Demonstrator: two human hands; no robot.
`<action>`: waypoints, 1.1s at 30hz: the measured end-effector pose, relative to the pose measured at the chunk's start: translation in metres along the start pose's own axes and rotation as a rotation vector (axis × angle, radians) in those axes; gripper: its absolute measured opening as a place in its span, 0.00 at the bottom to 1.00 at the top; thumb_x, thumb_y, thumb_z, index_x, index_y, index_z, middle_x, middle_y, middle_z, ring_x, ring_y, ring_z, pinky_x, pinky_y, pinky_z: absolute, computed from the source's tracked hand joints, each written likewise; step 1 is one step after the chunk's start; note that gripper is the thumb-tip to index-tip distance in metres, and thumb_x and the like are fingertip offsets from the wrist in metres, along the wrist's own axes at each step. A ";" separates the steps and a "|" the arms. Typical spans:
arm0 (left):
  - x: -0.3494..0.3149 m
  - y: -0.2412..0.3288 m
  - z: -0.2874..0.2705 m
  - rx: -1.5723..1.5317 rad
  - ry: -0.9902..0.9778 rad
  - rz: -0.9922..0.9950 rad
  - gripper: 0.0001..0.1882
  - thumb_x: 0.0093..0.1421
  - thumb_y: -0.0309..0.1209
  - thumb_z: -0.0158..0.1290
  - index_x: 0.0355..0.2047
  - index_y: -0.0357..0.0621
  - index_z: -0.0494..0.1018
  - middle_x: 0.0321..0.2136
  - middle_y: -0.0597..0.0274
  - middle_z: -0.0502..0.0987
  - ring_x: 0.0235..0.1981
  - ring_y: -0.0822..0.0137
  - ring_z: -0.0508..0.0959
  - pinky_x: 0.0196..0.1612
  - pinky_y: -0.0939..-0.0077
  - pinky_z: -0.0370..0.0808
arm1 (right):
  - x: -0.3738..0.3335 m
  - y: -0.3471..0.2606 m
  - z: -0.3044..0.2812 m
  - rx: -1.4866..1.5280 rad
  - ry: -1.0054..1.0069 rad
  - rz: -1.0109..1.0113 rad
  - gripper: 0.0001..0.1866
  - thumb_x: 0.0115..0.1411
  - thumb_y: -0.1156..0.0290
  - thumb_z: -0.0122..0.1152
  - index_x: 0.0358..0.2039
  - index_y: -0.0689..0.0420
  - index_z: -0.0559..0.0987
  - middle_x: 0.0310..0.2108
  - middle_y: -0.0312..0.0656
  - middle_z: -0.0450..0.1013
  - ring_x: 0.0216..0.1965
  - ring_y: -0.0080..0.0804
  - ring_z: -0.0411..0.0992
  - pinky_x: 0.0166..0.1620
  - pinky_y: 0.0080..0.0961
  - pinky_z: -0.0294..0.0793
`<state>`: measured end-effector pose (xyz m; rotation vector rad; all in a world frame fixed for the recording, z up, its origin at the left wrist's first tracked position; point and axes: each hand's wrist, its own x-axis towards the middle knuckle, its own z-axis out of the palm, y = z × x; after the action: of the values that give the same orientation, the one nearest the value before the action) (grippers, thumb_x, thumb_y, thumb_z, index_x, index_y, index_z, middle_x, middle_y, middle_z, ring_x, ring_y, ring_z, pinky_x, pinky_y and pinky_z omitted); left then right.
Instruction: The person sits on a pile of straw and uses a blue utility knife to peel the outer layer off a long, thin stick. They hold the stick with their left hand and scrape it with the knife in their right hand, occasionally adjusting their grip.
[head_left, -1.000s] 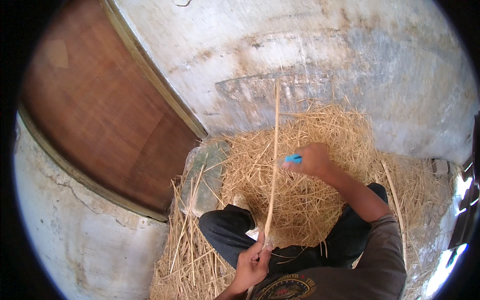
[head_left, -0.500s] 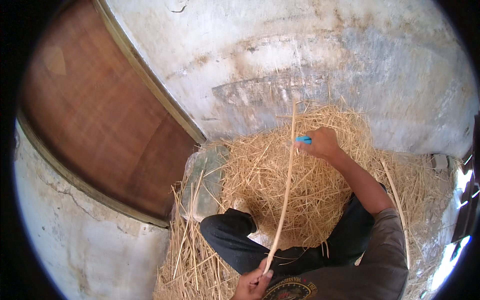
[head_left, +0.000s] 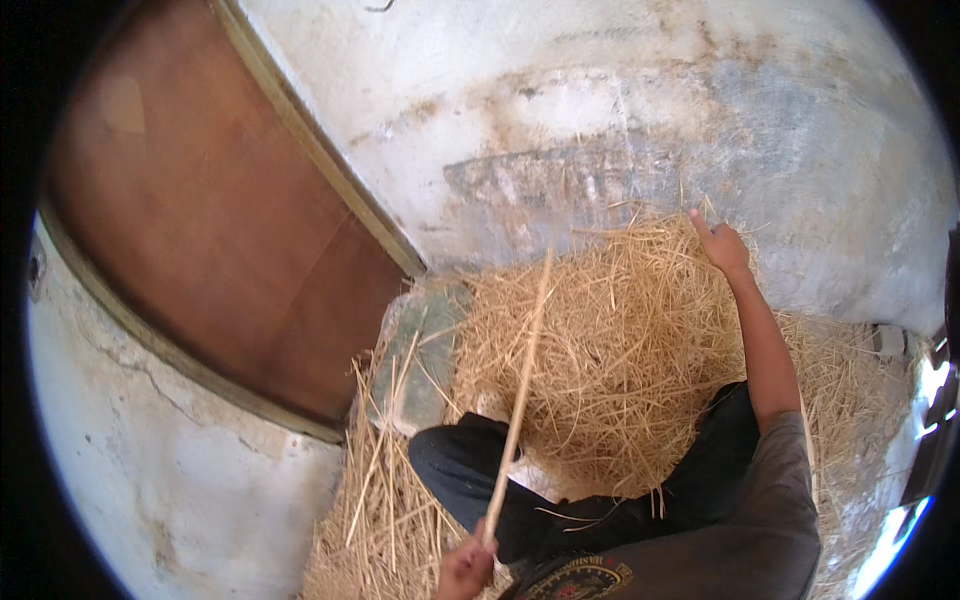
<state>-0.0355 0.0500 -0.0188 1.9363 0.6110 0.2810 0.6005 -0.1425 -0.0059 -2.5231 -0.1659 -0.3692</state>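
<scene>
1. Far left: brown door panel (head_left: 200, 230) in a wooden frame; right of it a greenish slab (head_left: 430, 355), with loose stalks (head_left: 390, 510) below and against it.
2. Left hand (head_left: 467, 567): low in view, fingers closed around the near end of the pale strip (head_left: 518, 410).
3. Strip: rises from that hand, over the dark trousers (head_left: 450, 455) and in front of the straw pile (head_left: 620, 350). Long axis runs near to far, nearly straight, leaning a bit right. Free end points away from the person, toward the wall (head_left: 600, 110); can't tell if it touches.
4. Step, my read: strip being worked along its length, right hand off it at this instant. Another pass would call for a firm left grip, free end steady, right hand brought to the strip.
5. Right hand (head_left: 722, 247): out past the pile's far right edge, near the wall, one finger extended. Well apart from the strip. Can't tell if it holds anything.
6. Far right: small grey block (head_left: 888, 340) by the wall.
</scene>
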 end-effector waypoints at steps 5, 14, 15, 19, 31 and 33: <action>0.132 0.086 -0.005 -0.180 0.252 0.144 0.25 0.68 0.33 0.39 0.63 0.34 0.53 0.11 0.70 0.65 0.09 0.79 0.67 0.14 0.85 0.64 | -0.076 -0.080 -0.022 0.107 -0.400 -0.191 0.42 0.54 0.27 0.39 0.10 0.58 0.67 0.10 0.37 0.60 0.14 0.32 0.58 0.22 0.37 0.57; 0.305 0.177 -0.058 -0.478 0.599 0.563 0.18 0.68 0.36 0.40 0.52 0.37 0.63 0.13 0.65 0.70 0.13 0.78 0.68 0.17 0.83 0.64 | -0.150 -0.114 -0.039 0.202 -0.603 -0.438 0.40 0.55 0.30 0.42 0.20 0.60 0.78 0.14 0.39 0.66 0.19 0.34 0.68 0.27 0.35 0.67; 0.313 0.181 -0.057 -0.525 0.632 0.582 0.16 0.68 0.35 0.40 0.50 0.37 0.64 0.14 0.64 0.71 0.14 0.77 0.68 0.17 0.83 0.65 | -0.158 -0.114 -0.035 0.327 -0.642 -0.500 0.38 0.55 0.32 0.46 0.22 0.60 0.78 0.15 0.39 0.67 0.20 0.33 0.68 0.27 0.35 0.67; 0.327 0.187 -0.048 -0.612 0.661 0.633 0.12 0.68 0.35 0.41 0.45 0.39 0.63 0.17 0.60 0.73 0.13 0.75 0.70 0.18 0.83 0.68 | -0.198 -0.129 -0.038 0.545 -0.928 -0.578 0.29 0.54 0.41 0.59 0.25 0.60 0.79 0.18 0.41 0.71 0.22 0.32 0.71 0.28 0.32 0.69; 0.306 0.186 -0.007 -0.850 0.670 0.587 0.12 0.68 0.39 0.42 0.43 0.45 0.58 0.35 0.48 0.78 0.21 0.67 0.77 0.26 0.76 0.73 | -0.237 -0.134 0.000 0.582 -0.625 -0.524 0.21 0.56 0.48 0.60 0.35 0.55 0.77 0.18 0.41 0.71 0.20 0.37 0.72 0.25 0.34 0.69; 0.299 0.181 -0.007 -0.931 0.635 0.607 0.11 0.68 0.39 0.42 0.41 0.44 0.59 0.40 0.44 0.76 0.31 0.62 0.79 0.32 0.71 0.77 | -0.222 -0.131 0.008 0.599 -0.638 -0.503 0.19 0.57 0.50 0.59 0.34 0.53 0.78 0.18 0.40 0.71 0.19 0.37 0.71 0.25 0.34 0.69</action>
<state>0.2659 0.1549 0.1237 1.0404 0.1786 1.3379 0.3646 -0.0384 -0.0088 -1.8892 -1.0048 0.2845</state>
